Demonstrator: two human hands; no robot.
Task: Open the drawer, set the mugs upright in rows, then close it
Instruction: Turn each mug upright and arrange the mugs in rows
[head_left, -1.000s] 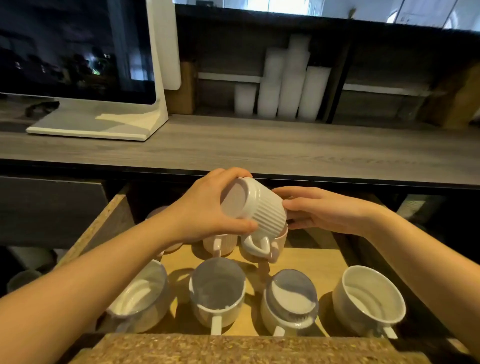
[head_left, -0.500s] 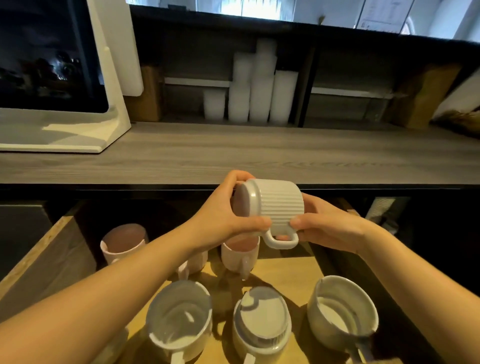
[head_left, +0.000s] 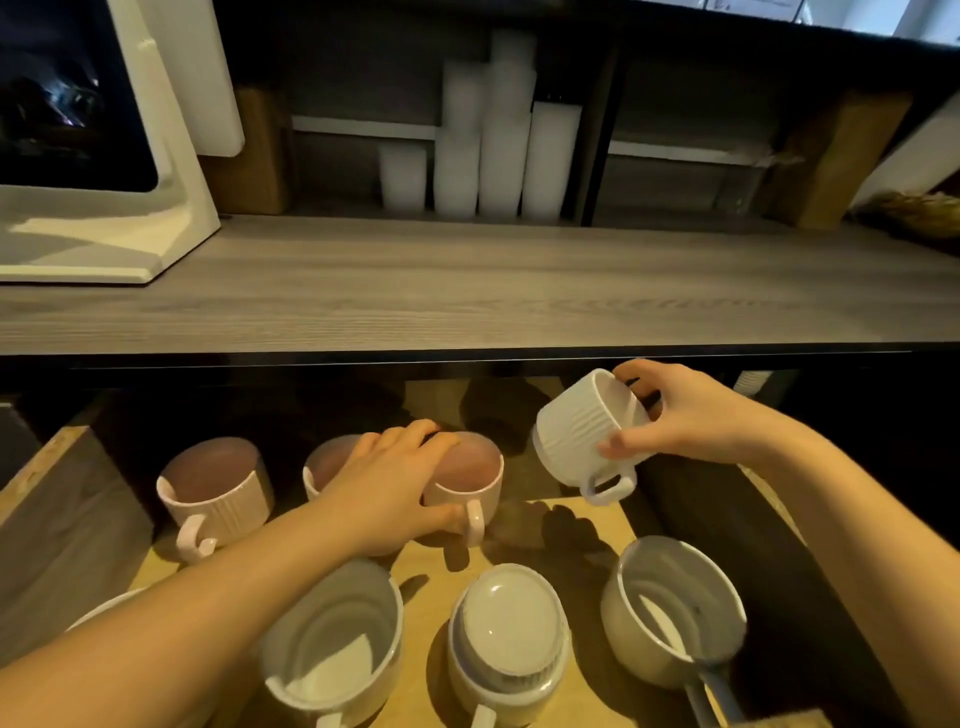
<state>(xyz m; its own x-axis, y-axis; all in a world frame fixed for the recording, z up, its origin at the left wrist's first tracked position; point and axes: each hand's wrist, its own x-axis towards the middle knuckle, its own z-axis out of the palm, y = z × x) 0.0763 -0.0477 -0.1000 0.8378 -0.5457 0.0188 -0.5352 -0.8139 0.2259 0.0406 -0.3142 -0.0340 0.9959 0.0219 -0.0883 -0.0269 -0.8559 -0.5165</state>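
The wooden drawer (head_left: 576, 525) stands open below the counter. My right hand (head_left: 691, 421) grips a white ribbed mug (head_left: 576, 436) by its rim, tilted, handle down, above the drawer's back right. My left hand (head_left: 389, 483) rests on a pink mug (head_left: 467, 478) in the back row, between another pink mug (head_left: 324, 462), partly hidden, and the held mug. A third pink mug (head_left: 215, 488) stands upright at the back left. In the front row two white mugs (head_left: 337, 639) (head_left: 670, 613) stand upright; one white mug (head_left: 509, 634) is upside down.
A grey wooden counter (head_left: 467, 291) overhangs the drawer's back. A white monitor stand (head_left: 104, 234) sits at its left. Stacks of white cups (head_left: 488, 135) fill the shelf behind. The drawer's left wall (head_left: 57, 519) and dark right side bound the mugs.
My left hand let go of the white ribbed mug and dropped onto a pink mug. My right hand carried the ribbed mug to the right and turned it from sideways toward upright.
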